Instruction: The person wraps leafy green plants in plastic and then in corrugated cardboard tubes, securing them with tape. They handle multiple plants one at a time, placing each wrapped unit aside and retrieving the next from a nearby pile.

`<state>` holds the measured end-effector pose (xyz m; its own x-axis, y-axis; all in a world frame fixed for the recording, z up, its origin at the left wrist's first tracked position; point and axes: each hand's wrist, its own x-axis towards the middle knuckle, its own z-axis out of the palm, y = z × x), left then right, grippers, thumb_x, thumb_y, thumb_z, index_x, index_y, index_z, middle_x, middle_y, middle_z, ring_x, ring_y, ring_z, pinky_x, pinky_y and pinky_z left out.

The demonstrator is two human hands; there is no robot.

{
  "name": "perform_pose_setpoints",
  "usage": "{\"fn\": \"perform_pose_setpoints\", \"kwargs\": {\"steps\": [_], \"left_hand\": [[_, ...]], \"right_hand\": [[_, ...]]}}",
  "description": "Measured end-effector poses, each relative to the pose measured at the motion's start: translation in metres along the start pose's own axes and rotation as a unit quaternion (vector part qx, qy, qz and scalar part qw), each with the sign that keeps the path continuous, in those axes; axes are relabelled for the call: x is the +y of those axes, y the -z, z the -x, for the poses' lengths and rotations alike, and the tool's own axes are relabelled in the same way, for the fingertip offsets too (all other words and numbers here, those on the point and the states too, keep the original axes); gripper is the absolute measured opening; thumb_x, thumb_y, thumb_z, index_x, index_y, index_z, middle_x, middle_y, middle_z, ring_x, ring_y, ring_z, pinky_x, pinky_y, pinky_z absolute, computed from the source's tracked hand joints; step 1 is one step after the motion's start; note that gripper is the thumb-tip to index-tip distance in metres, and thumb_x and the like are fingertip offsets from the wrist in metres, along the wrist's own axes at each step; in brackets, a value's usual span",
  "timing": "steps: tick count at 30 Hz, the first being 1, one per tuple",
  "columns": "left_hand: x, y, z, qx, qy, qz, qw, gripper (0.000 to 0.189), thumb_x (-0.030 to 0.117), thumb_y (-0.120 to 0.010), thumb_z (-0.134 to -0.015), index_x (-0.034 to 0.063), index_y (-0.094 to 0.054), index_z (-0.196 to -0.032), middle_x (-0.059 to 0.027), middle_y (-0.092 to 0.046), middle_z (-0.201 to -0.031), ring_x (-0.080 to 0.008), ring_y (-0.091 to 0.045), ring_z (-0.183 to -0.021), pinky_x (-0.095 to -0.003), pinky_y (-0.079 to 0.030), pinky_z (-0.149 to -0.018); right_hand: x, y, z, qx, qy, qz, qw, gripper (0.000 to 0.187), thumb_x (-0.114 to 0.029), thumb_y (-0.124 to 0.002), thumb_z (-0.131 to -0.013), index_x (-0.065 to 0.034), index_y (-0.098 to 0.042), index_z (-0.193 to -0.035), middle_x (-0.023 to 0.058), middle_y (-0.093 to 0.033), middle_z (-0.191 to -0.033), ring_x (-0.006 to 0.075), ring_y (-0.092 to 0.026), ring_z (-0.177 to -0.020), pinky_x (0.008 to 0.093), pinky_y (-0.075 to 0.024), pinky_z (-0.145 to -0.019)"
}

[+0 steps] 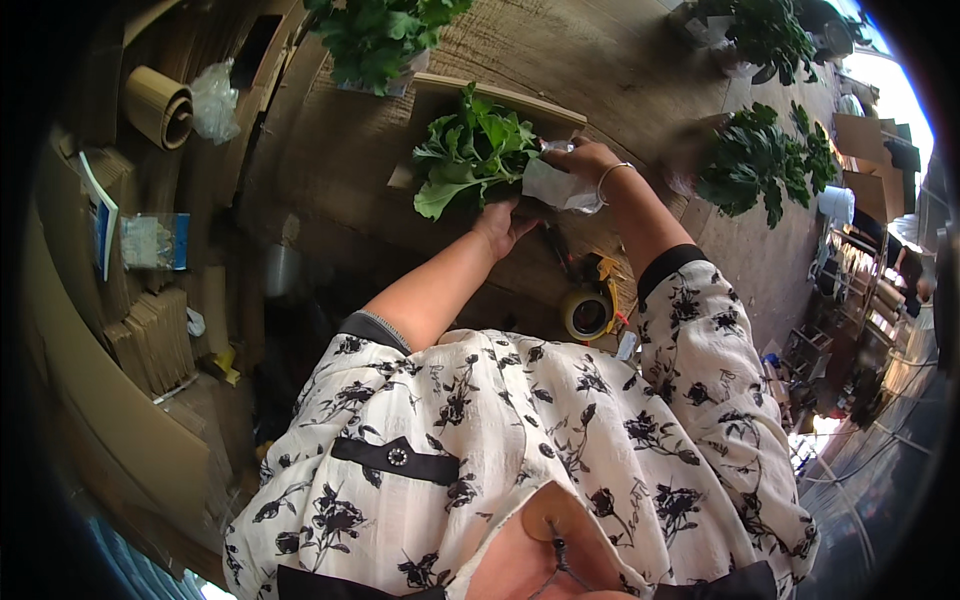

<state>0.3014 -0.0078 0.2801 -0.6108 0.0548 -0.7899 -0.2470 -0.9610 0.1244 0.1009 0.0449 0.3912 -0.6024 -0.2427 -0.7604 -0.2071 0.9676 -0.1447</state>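
Note:
A leafy green potted plant lies tilted over the wooden work table, its leaves towards the left. My left hand is under the base of its leaves, with part of the fingers hidden. My right hand, a bracelet at its wrist, grips the clear plastic wrap and white paper around the plant's lower end. The pot itself cannot be made out. Nearer my body lies a yellow tape dispenser with a roll of tape, close to a dark, slim tool.
Behind the plant lies a cardboard piece. Other leafy plants stand at the back left, back right and right. Stacked cardboard, a cardboard roll and a plastic bag are at the left.

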Motion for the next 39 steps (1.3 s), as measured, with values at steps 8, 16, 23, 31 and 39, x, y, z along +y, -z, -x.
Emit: {"fn": "perform_pose_setpoints", "kwargs": {"steps": [8, 16, 23, 31, 39], "left_hand": [[0.007, 0.032, -0.010, 0.030, 0.000, 0.011, 0.999, 0.035, 0.028, -0.049, -0.107, 0.0091, -0.053, -0.135, -0.0130, -0.059, -0.134, -0.0307, -0.062, -0.116, -0.0473, -0.059, -0.096], [0.033, 0.076, 0.018, -0.025, 0.009, -0.004, 1.000, 0.027, 0.023, -0.054, -0.104, 0.0115, -0.059, -0.128, -0.0099, -0.067, -0.123, -0.0271, -0.066, -0.112, -0.0436, -0.058, -0.091], [0.066, 0.113, 0.105, 0.051, -0.019, -0.074, 0.996, 0.026, 0.021, -0.055, -0.103, 0.0128, -0.059, -0.127, -0.0086, -0.065, -0.126, -0.0251, -0.063, -0.115, -0.0498, -0.054, -0.095], [0.081, 0.162, 0.192, 0.139, -0.088, -0.058, 0.985, 0.029, 0.021, -0.057, -0.102, 0.0164, -0.057, -0.130, -0.0060, -0.064, -0.127, -0.0253, -0.062, -0.117, -0.0500, -0.053, -0.095], [0.112, 0.190, 0.199, 0.096, -0.161, -0.023, 0.982, 0.028, 0.024, -0.058, -0.102, 0.0153, -0.058, -0.129, -0.0046, -0.066, -0.122, -0.0239, -0.064, -0.114, -0.0484, -0.057, -0.088]], "right_hand": [[0.041, -0.011, 0.004, -0.033, 0.085, -0.221, 0.971, 0.080, -0.048, -0.077, -0.078, -0.0067, -0.055, -0.144, 0.0153, -0.070, -0.118, 0.0236, -0.068, -0.103, 0.0357, -0.0535, -0.091], [0.176, -0.091, -0.035, 0.001, 0.219, -0.598, 0.771, 0.063, -0.022, -0.066, -0.090, -0.0030, -0.049, -0.148, 0.0072, -0.063, -0.126, 0.0154, -0.063, -0.104, 0.0311, -0.0511, -0.088], [0.244, -0.108, -0.071, 0.175, 0.096, -0.607, 0.769, 0.068, -0.021, -0.073, -0.088, -0.0045, -0.047, -0.148, 0.0082, -0.060, -0.139, 0.0260, -0.061, -0.118, 0.0412, -0.0500, -0.097], [0.225, -0.097, -0.075, 0.215, 0.038, -0.637, 0.739, 0.063, -0.023, -0.069, -0.092, -0.0058, -0.047, -0.147, 0.0088, -0.060, -0.136, 0.0287, -0.061, -0.116, 0.0440, -0.0504, -0.095], [0.229, -0.088, -0.040, 0.234, 0.027, -0.657, 0.716, 0.057, -0.026, -0.064, -0.096, -0.0071, -0.047, -0.147, 0.0095, -0.060, -0.133, 0.0314, -0.061, -0.114, 0.0469, -0.0508, -0.093]]}}
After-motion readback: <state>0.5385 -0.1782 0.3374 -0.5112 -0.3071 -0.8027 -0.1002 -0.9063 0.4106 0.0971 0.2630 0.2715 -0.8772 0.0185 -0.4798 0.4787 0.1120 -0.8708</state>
